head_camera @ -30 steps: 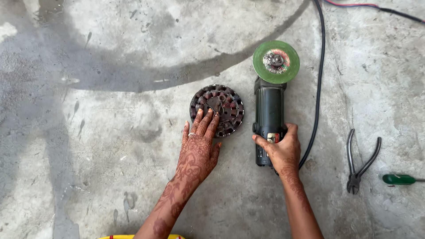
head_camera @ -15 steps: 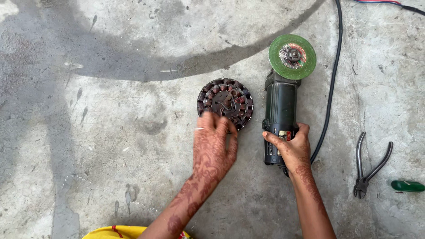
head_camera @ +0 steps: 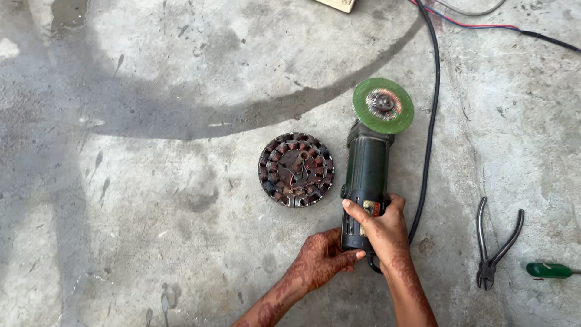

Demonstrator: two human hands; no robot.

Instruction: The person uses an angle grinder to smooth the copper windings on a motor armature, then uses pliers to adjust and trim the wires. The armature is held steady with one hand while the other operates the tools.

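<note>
Left hand (head_camera: 321,261) moved off stator (head_camera: 296,169) onto grinder (head_camera: 365,181), right hand (head_camera: 378,227) gripping it (pliers (head_camera: 495,245) apart)

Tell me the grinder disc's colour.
Green, with a rusty metal hub; the grinder disc shows in the head view.

A pair of pliers (head_camera: 493,245) lies on the bare concrete floor (head_camera: 151,181) at the lower right of the frame, its handles spread apart and pointing up, its jaws pointing down. Just to the right of it, near the right edge, a green screwdriver handle (head_camera: 548,270) lies on its side, cut off by the frame. Along the top right run a thin red wire (head_camera: 484,25) and a grey one (head_camera: 469,12), looping near the edge. At the top centre, the corner of a pale wooden piece (head_camera: 336,5) pokes in. A dark curved stain (head_camera: 242,118) sweeps across the floor from the left towards the upper right.
</note>
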